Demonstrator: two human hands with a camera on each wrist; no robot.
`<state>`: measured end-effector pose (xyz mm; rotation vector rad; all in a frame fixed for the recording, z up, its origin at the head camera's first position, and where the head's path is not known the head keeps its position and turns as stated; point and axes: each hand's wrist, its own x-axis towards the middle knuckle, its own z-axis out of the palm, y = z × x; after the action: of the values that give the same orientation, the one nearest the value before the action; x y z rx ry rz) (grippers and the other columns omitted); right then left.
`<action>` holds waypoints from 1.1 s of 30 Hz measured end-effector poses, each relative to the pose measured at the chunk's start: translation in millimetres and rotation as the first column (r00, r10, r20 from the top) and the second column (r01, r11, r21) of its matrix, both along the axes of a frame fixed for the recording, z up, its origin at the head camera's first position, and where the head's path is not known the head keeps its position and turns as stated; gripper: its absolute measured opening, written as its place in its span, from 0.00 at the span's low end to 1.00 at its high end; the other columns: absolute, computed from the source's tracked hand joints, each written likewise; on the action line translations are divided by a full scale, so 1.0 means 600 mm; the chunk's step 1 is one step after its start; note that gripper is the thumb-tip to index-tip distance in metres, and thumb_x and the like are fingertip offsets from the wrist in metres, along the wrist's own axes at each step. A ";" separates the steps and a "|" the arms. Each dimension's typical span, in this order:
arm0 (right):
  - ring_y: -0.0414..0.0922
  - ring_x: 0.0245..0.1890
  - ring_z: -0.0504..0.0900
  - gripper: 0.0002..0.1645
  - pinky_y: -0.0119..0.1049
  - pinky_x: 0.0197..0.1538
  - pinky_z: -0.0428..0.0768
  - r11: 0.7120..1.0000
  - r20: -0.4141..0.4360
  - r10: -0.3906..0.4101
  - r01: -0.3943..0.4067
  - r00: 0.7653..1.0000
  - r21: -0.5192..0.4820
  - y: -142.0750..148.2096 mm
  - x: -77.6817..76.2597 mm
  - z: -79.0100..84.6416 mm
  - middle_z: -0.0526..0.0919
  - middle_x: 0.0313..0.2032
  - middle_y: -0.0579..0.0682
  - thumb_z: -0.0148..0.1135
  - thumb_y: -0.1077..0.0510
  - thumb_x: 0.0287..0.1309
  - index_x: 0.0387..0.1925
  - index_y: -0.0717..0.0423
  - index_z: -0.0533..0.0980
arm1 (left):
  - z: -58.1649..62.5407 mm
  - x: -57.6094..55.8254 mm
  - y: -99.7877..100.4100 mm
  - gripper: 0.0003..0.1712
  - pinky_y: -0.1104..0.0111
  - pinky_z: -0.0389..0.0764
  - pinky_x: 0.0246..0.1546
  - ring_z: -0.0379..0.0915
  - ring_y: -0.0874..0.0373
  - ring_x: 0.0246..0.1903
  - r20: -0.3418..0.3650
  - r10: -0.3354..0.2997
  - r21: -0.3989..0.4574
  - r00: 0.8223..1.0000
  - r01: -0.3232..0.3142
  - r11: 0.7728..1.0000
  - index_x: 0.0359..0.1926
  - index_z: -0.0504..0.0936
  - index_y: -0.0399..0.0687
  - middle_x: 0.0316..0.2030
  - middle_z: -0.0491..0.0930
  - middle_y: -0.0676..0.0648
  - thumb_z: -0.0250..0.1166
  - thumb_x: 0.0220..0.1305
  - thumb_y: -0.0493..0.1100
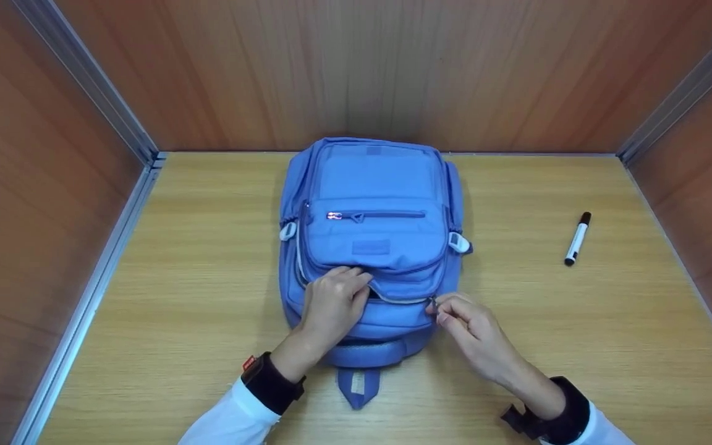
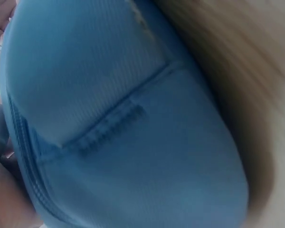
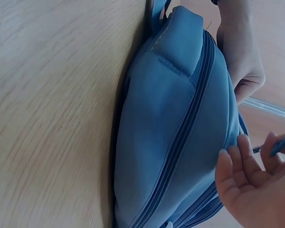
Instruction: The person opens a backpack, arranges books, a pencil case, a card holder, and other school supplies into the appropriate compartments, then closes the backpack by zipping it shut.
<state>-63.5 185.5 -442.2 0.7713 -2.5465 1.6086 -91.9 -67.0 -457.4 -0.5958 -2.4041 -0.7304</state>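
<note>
A blue backpack (image 1: 381, 176) lies on its back on the table, its bottom toward the far wall and its top handle facing me. My left hand (image 1: 334, 303) grips the fabric edge of the front compartment, fingers curled at the gap. Along that gap runs a partly undone zipper (image 1: 402, 301). On the right side of the bag, my right hand (image 1: 473, 330) pinches the zipper pull (image 3: 280, 146) between thumb and forefinger; its other fingers are loosely bent in the right wrist view. The left wrist view mostly shows the bag's side fabric, with part of the hand at its edge.
A white marker (image 1: 578, 238) with black ends lies to the right of the backpack. Wooden panels (image 1: 393, 74) with metal edging enclose the table (image 1: 207, 259) at the back and both sides. A hanging loop (image 1: 358, 395) sticks out from the bag toward me.
</note>
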 end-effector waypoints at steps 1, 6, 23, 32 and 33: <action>0.43 0.47 0.76 0.14 0.30 0.51 0.72 1.000 -0.012 0.012 -0.012 1.000 -0.005 0.000 0.000 0.000 0.81 0.40 0.43 0.52 0.69 0.62 0.27 0.48 0.75 | 0.001 0.000 0.000 0.11 0.66 0.82 0.32 0.81 0.57 0.35 0.004 0.003 0.001 1.000 -0.003 1.000 0.36 0.88 0.46 0.35 0.85 0.50 0.63 0.53 0.33; 0.45 0.50 0.75 0.13 0.30 0.53 0.71 0.998 0.024 0.044 -0.043 0.999 -0.042 0.001 -0.001 0.003 0.80 0.43 0.46 0.51 0.66 0.64 0.29 0.47 0.75 | 0.004 0.005 0.002 0.11 0.66 0.82 0.25 0.80 0.55 0.33 0.012 0.007 0.015 1.000 -0.007 1.000 0.32 0.87 0.44 0.33 0.84 0.49 0.60 0.49 0.34; 0.48 0.50 0.75 0.10 0.32 0.50 0.76 0.996 0.191 0.026 -0.008 0.981 -0.092 -0.003 0.002 0.003 0.79 0.45 0.50 0.52 0.60 0.66 0.30 0.57 0.76 | 0.015 0.005 0.035 0.06 0.71 0.78 0.25 0.74 0.59 0.29 -0.071 -0.051 -0.106 0.996 0.043 0.993 0.30 0.89 0.51 0.29 0.82 0.53 0.69 0.52 0.47; 0.45 0.45 0.74 0.09 0.31 0.46 0.75 0.997 0.178 0.059 -0.050 0.982 -0.057 -0.041 0.024 0.037 0.78 0.40 0.53 0.51 0.64 0.66 0.31 0.59 0.76 | 0.016 0.000 0.046 0.03 0.71 0.78 0.23 0.77 0.60 0.28 -0.095 -0.024 -0.097 0.995 0.014 0.995 0.25 0.88 0.53 0.27 0.84 0.56 0.70 0.49 0.44; 0.44 0.43 0.74 0.09 0.31 0.45 0.74 0.998 0.173 0.053 -0.046 0.983 -0.047 -0.046 0.026 0.040 0.78 0.39 0.53 0.51 0.64 0.66 0.32 0.60 0.77 | 0.017 0.000 0.047 0.02 0.71 0.78 0.22 0.77 0.60 0.28 -0.100 -0.023 -0.097 0.995 0.013 0.995 0.25 0.88 0.53 0.27 0.84 0.56 0.69 0.49 0.44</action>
<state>-47.7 158.1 -418.5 0.7261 -2.6175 1.8164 -91.7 -39.0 -447.3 -0.6774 -2.3536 -0.5802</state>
